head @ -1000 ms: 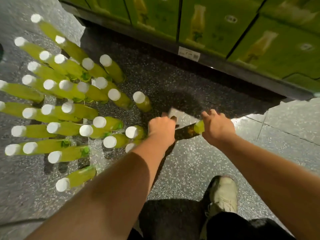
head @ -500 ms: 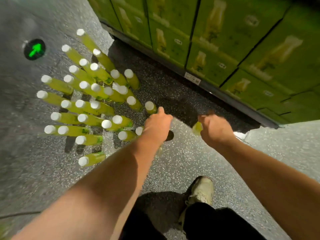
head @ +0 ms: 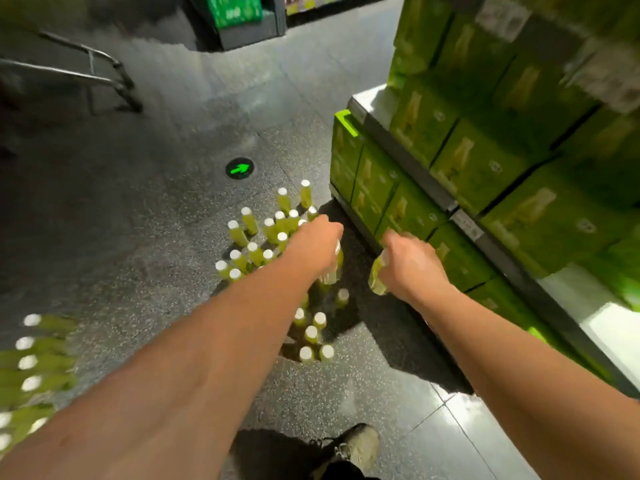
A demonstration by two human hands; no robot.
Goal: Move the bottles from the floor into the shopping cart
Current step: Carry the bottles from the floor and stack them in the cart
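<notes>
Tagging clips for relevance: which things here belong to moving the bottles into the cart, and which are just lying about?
Job in hand:
- left hand gripping a bottle
- right hand gripping a second bottle
- floor bottles, standing
- cart frame, blurred

Lying about:
- green cartons on the shelving
- arrow marker on the floor
- shoe

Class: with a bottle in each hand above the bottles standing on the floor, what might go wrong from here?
1. The left hand carries the left bottle low over the standing bottles; swinging toward the shopping cart may topple some.
2. The right bottle juts below the right hand and could slip.
3. The shoe is near the closest bottles; a step might kick them.
</notes>
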